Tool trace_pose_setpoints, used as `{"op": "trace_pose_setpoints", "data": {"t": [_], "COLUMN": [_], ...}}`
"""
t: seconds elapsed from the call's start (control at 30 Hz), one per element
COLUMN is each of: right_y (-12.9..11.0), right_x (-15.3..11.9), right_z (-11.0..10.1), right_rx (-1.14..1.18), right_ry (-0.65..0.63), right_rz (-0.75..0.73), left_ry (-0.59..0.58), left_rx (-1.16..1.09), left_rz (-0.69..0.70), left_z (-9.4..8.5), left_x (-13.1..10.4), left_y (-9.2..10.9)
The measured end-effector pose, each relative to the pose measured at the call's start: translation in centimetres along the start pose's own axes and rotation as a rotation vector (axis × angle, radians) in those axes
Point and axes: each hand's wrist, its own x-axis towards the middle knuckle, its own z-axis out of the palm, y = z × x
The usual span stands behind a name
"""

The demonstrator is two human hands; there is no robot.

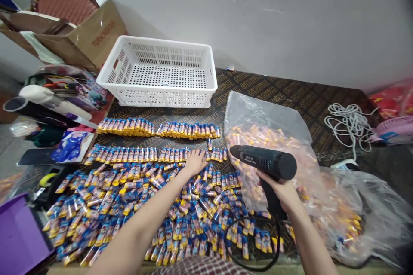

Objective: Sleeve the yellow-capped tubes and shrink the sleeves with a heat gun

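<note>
Many small tubes (pixel 106 193) with blue caps and yellow ends lie loose over the near part of the dark patterned board. Behind them stand two neat rows, a front row (pixel 129 154) and a back row (pixel 125 126). My left hand (pixel 195 162) rests on the right part of the front row, fingers pointing away from me; whether it grips a tube is hidden. A black heat gun (pixel 258 161) is in my right hand (pixel 279 189), its nozzle pointing left above a clear plastic bag (pixel 267 116) of pink and yellow pieces.
A white plastic basket (pixel 161 96) stands behind the rows. At the left are a cardboard box (pixel 93 34), bottles, a tape dispenser (pixel 48 184) and a purple bin (pixel 22 236). White cord (pixel 348 124) and a pink fan (pixel 396 126) lie at the right. The black cable loops near me.
</note>
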Motion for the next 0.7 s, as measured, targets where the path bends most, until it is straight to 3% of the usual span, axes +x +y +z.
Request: {"op": "trace_pose_setpoints", "data": {"t": [0.13, 0.23, 0.3, 0.4, 0.5, 0.6, 0.7], "right_y": [0.3, 0.4, 0.4, 0.3, 0.3, 0.5, 0.7], "right_x": [0.8, 1.1, 1.0, 0.8, 0.7, 0.8, 0.9], "right_z": [1.5, 3.0, 4.0, 5.5, 6.9, 8.0, 8.3], "right_rx": [-0.038, -0.078, -0.078, -0.062, -0.061, -0.054, -0.055], "right_ry": [-0.022, -0.064, -0.106, -0.197, -0.256, -0.302, -0.326], "right_rz": [-0.090, -0.196, -0.216, -0.197, -0.231, -0.284, -0.290], "left_ry": [-0.099, -0.040, 0.057, 0.206, 0.248, 0.184, 0.180], "left_rx": [-0.054, -0.088, -0.074, -0.013, 0.047, 0.095, 0.092], "left_rz": [0.237, 0.289, 0.174, -0.154, -0.401, -0.446, -0.352], "left_z": [1.7, 1.8, 1.0, -1.1, -2.8, -3.0, -2.1], "left_x": [-4.6, -6.8, -6.4, -4.0, -1.5, -0.9, -2.3], "left_y": [2.2, 2.8, 1.8, -1.4, -4.8, -6.3, -5.6]}}
